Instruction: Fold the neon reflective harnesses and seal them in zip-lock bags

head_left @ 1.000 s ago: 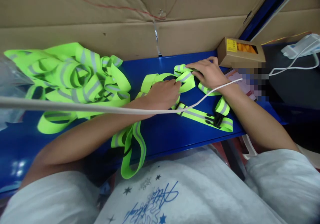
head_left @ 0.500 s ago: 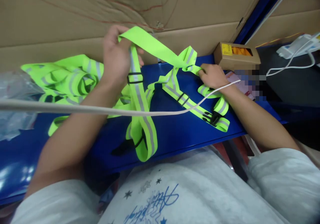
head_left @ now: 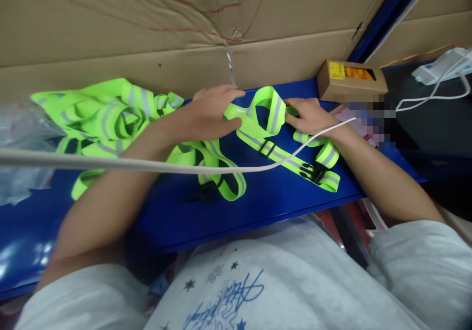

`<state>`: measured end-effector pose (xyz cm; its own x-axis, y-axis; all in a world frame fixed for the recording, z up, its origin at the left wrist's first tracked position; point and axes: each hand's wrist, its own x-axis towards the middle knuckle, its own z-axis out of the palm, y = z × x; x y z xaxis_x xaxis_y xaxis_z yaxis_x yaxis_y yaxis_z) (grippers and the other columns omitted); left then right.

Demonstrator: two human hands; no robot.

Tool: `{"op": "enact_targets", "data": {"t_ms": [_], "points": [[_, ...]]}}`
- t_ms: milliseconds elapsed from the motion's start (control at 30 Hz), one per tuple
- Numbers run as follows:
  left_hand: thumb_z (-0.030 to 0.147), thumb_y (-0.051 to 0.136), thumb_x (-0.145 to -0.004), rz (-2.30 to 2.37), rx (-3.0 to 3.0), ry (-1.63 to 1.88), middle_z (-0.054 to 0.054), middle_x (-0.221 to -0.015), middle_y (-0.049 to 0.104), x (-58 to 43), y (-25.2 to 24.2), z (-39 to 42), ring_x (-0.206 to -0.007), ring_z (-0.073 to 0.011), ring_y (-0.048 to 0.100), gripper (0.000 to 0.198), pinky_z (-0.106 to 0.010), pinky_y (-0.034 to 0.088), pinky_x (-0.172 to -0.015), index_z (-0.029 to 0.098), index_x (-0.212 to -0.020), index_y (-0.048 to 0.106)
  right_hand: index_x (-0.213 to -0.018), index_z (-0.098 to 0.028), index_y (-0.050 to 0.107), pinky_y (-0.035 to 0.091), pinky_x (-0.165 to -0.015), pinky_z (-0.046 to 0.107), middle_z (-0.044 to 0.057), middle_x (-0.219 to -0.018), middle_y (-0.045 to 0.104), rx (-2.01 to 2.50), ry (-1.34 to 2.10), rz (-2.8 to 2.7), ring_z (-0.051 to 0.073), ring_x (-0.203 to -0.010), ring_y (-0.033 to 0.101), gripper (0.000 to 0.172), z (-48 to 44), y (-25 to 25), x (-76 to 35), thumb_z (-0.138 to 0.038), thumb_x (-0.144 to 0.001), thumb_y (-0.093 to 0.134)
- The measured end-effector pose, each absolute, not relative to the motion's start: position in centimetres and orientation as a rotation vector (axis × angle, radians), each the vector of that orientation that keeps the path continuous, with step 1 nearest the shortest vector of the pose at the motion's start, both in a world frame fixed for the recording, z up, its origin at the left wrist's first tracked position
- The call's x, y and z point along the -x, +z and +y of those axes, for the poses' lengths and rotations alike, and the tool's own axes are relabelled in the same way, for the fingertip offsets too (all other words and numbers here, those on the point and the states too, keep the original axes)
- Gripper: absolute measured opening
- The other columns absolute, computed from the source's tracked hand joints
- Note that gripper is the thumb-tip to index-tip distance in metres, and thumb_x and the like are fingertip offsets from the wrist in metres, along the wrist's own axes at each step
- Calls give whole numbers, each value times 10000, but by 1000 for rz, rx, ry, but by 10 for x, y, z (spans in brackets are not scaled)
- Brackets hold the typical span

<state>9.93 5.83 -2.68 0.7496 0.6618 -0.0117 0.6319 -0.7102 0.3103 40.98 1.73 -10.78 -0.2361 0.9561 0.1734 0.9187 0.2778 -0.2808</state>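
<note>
Clear plastic bags [head_left: 27,172] are seen at the left end of the blue surface [head_left: 254,207]. Beside them, a pile of lime-yellow reflective straps [head_left: 106,118] is heaped toward the back edge. The left forearm is crossed in view by a white cable [head_left: 184,166]. The left hand [head_left: 216,113] is held wide, thumb parted from fingers, at the near end of a looped strap [head_left: 276,116]. This strap is placed right of the surface's middle, its loop raised near the back edge; its length, fitted with a black slider [head_left: 267,148] and a black buckle [head_left: 319,171], is laid slantwise toward the front edge. The loop's right side is met by the right hand [head_left: 308,116], slightly parted; whether it is gripped cannot be told. A cardboard box [head_left: 350,85] is set at the back right corner.
</note>
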Motion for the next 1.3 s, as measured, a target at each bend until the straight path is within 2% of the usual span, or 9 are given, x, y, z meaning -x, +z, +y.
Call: {"op": "enact_targets", "data": {"t_ms": [133, 333, 467, 633, 867, 1000, 1100, 1200, 1300], "points": [[503, 599, -1010, 1026, -2711, 315, -140, -1556, 585, -132, -36, 41, -1452, -339, 550, 620, -476, 398, -1263, 195, -1546, 549, -1360, -195, 694, 449, -1041, 528, 153, -1171, 787, 1622, 233, -2263, 342, -1048, 712, 476, 12, -103, -400, -479, -1038, 486], [528, 779, -913, 1053, -2927, 253, -221, -1463, 585, -167, -55, 31, -1395, -460, 522, 528, -635, 370, -1195, 152, -1278, 709, -876, -197, 707, 431, -888, 393, 52, -798, 714, 1514, 283, -2174, 214, -750, 627, 496, 5, -97, -389, -640, -1034, 549], [372, 778, -903, 991, -2602, 269, -129, -1227, 708, -164, -50, 46, -1216, -351, 662, 518, -498, 498, -1074, 167, -1352, 621, -1181, -222, 716, 456, -861, 368, 26, -802, 702, 1495, 298, -2092, 206, -711, 611, 392, 2, -94, -388, -552, -1045, 553], [299, 757, -887, 742, -1924, 438, -61, -1230, 747, -144, -28, 64, -1133, -249, 716, 490, -374, 570, -946, 216, -1329, 562, -1557, -244, 534, 474, -784, 342, -15, -759, 655, 1480, 390, -2049, 202, -672, 578, 609, -4, -88, -385, -506, -1012, 606], [307, 815, -859, 706, -1733, 850, 14, -1205, 729, -129, -7, 77, -1087, -171, 681, 465, -336, 573, -989, 245, -1248, 568, -1162, -192, 738, 379, -662, 283, -56, -623, 512, 1269, 608, -2108, 137, -607, 441, 434, -13, -80, -380, -577, -985, 644], [476, 866, -817, 725, -1730, 914, 49, -1254, 707, -126, -7, 83, -1073, -172, 671, 618, -373, 589, -1010, 318, -1314, 534, -999, -198, 766, 407, -685, 307, 3, -730, 573, 1093, 638, -2170, 156, -686, 506, 495, -24, -71, -371, -648, -1041, 564], [381, 863, -794, 608, -1778, 819, 31, -1299, 697, -124, -5, 78, -1155, -208, 697, 789, -411, 575, -1076, 362, -1480, 474, -980, -234, 812, 476, -919, 427, 97, -1044, 689, 1020, 257, -2196, 249, -981, 644, 500, -31, -69, -364, -623, -1076, 513], [326, 786, -842, 542, -1823, 761, -14, -1423, 668, -125, -1, 70, -1294, -258, 691, 925, -428, 569, -1097, 355, -1641, 320, -1170, -286, 822, 416, -1129, 547, 114, -1456, 630, 984, 0, -2271, 336, -1344, 593, 452, -38, -71, -357, -539, -1116, 451], [339, 684, -881, 624, -1813, 813, -21, -1539, 615, -129, 2, 64, -1283, -276, 704, 814, -406, 615, -974, 354, -1627, 359, -1492, -320, 668, 481, -1141, 486, 97, -1593, 565, 907, 109, -2388, 292, -1393, 610, 479, -45, -75, -352, -437, -1155, 348]]}}
